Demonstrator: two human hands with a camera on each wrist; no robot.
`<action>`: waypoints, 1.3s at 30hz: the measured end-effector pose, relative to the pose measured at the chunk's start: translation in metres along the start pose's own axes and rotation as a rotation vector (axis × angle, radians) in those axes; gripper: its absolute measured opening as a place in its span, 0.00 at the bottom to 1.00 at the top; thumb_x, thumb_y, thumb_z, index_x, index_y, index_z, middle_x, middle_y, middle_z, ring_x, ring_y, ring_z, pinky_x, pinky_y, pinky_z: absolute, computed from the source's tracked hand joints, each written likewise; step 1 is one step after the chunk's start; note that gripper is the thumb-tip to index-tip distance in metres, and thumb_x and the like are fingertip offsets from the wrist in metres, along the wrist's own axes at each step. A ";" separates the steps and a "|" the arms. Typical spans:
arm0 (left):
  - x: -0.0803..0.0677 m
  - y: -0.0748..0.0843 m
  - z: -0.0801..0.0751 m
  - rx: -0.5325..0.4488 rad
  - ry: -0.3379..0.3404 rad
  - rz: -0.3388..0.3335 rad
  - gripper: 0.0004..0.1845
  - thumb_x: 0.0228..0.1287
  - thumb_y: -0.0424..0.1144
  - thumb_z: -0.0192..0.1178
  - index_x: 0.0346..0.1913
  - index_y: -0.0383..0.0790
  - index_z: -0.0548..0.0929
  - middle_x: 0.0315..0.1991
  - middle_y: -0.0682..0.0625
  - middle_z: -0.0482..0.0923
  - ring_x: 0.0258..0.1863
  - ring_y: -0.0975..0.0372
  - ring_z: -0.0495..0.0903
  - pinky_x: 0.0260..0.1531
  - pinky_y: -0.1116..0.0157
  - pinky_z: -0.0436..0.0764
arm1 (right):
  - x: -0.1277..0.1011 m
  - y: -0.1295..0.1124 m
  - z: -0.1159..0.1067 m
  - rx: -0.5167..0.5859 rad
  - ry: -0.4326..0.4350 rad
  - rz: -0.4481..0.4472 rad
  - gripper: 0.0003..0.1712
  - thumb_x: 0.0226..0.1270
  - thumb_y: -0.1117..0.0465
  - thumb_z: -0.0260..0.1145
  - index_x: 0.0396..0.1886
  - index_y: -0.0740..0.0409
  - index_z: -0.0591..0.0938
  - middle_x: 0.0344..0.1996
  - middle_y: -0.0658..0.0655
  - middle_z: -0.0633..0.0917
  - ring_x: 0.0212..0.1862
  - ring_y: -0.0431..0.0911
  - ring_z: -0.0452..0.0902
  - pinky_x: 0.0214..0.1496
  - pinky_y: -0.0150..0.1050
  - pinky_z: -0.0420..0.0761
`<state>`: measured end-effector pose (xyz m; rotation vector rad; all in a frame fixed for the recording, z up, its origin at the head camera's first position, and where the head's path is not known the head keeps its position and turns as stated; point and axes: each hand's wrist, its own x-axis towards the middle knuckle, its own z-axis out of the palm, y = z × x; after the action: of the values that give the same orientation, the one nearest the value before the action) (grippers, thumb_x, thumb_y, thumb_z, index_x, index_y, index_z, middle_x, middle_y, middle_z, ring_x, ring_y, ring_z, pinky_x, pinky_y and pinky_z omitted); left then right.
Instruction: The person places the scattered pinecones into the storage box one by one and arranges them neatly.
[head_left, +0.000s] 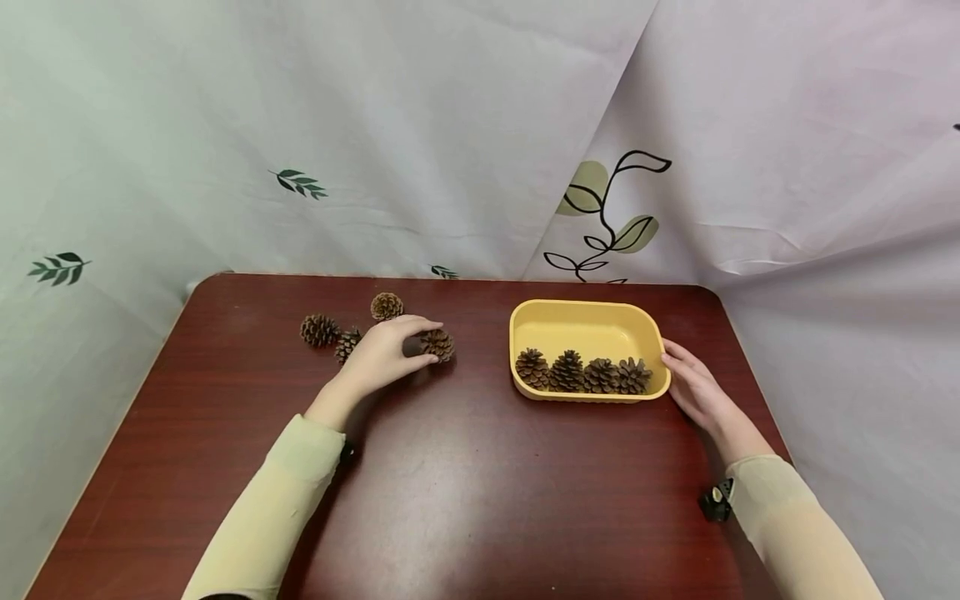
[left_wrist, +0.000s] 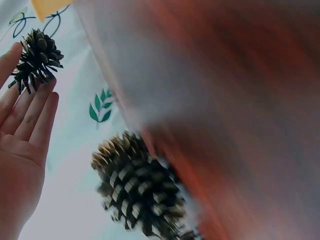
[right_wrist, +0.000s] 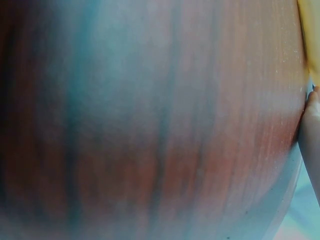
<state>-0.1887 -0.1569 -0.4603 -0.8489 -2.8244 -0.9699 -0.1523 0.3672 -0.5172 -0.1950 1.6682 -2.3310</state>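
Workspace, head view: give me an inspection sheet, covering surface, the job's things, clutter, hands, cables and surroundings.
Surface: dark red wood-grain table, rounded corners.
Job's things: yellow tray right of centre, four pine cones in a row along its near side; four loose cones on the table at left, one at the left fingertips, three others behind the hand.
Clutter: nothing seen.
Hands: left hand pinches the loose cone between thumb and fingers; right hand rests with straight fingers against the tray's right end.
Cables: nothing seen; a small black device at the right wrist.
Surroundings: white cloth backdrop with leaf prints.
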 end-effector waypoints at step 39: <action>0.107 0.067 0.054 -0.139 0.009 0.081 0.26 0.67 0.41 0.75 0.67 0.43 0.85 0.67 0.45 0.83 0.70 0.52 0.80 0.75 0.56 0.77 | -0.002 0.001 0.000 0.029 0.011 0.002 0.22 0.87 0.69 0.43 0.64 0.49 0.80 0.58 0.44 0.86 0.59 0.33 0.82 0.61 0.24 0.81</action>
<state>-0.2382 -0.0295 -0.4449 -0.9619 -2.7167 -1.1665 -0.1507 0.3674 -0.5177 -0.1753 1.6381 -2.3568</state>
